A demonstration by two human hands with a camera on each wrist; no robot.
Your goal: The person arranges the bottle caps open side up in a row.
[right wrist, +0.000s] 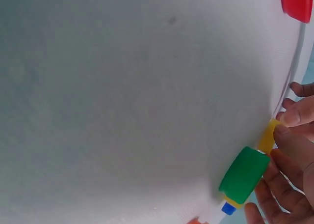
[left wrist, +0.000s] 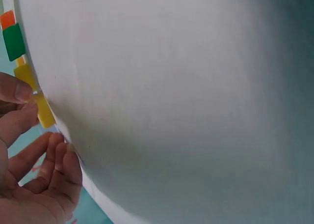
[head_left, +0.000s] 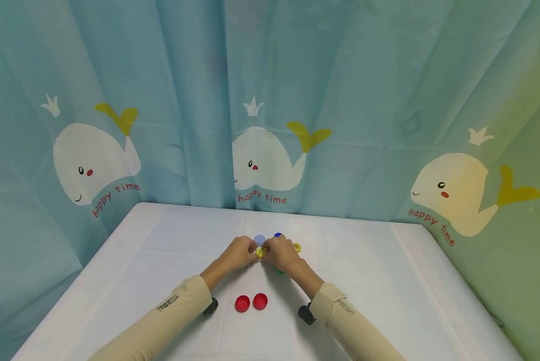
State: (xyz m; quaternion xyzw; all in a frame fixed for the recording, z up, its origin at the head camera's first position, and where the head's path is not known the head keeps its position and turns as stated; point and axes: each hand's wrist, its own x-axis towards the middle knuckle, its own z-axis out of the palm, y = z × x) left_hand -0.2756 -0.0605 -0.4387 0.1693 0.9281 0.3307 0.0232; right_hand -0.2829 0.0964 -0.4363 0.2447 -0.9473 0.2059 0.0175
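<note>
The left hand (head_left: 240,251) and right hand (head_left: 282,252) met at a small yellow piece (head_left: 260,252) by the middle of the white tabletop (head_left: 175,250).
Each hand pinched it between thumb and fingertip; whether it touched the cloth could not be told. It looked light and stiff, perhaps slick, unlikely to break, and best taken by its edges. The head view showed its upper face, a pale blue disc (head_left: 259,240) just beyond and two red cups (head_left: 242,303) nearer the person; the right wrist view gave the thick side of a green piece (right wrist: 245,175), mostly hidden by the hand from above, and the left wrist view an orange piece (left wrist: 7,20) that the head view did not show.
</note>
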